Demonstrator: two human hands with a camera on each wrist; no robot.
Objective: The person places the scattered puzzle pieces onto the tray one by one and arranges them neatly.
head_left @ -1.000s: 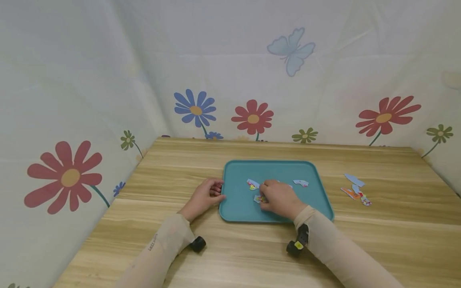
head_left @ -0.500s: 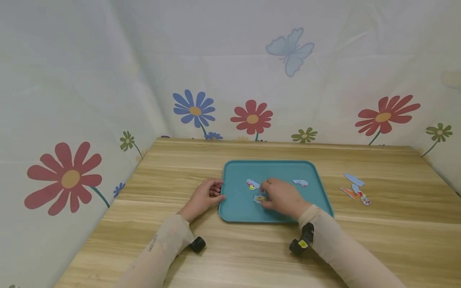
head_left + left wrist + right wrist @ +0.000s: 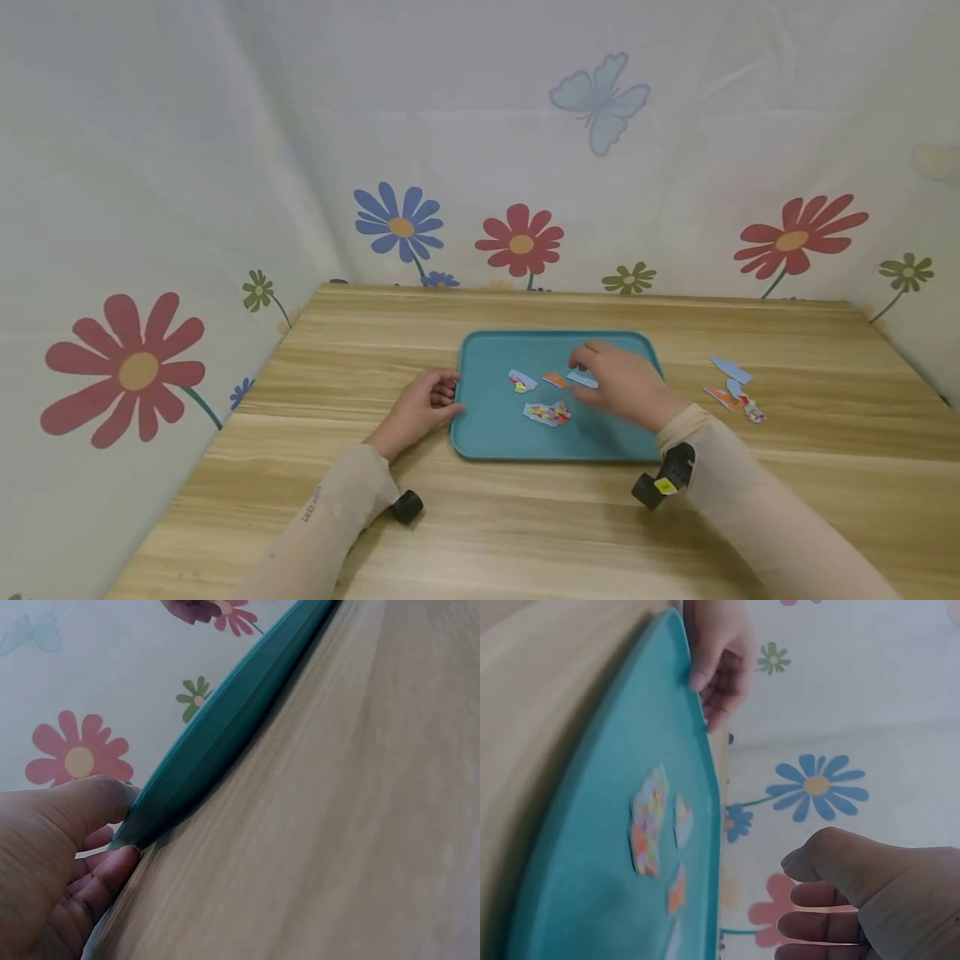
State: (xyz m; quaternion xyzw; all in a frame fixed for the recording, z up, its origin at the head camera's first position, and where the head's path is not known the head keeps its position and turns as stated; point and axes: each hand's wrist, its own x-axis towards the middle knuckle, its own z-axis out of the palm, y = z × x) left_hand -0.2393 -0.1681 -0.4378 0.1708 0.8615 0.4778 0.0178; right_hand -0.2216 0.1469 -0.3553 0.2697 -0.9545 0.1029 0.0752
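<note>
In the head view, the right hand (image 3: 626, 383), fingers parted and loosely bent, hovers over the tray (image 3: 480, 437) near the light-blue scrap (image 3: 582, 380); contact is unclear. The orange scrap (image 3: 555, 380) lies just beside it, the multicoloured scrap (image 3: 547, 414) nearer the person. The left wrist view shows the left hand (image 3: 64, 859) grasping nothing, its digits against the tray's edge; light, steady pressure there seems wise. In the right wrist view, nothing shows between the right hand's relaxed fingers; flat fingertip pressure would probably slide thin scraps without disturbing neighbours.

Curtained booth (image 3: 480, 150), pale fabric walls (image 3: 187, 167), printed flowers (image 3: 521, 244), butterfly (image 3: 600, 106), wood-grain table (image 3: 367, 333)
</note>
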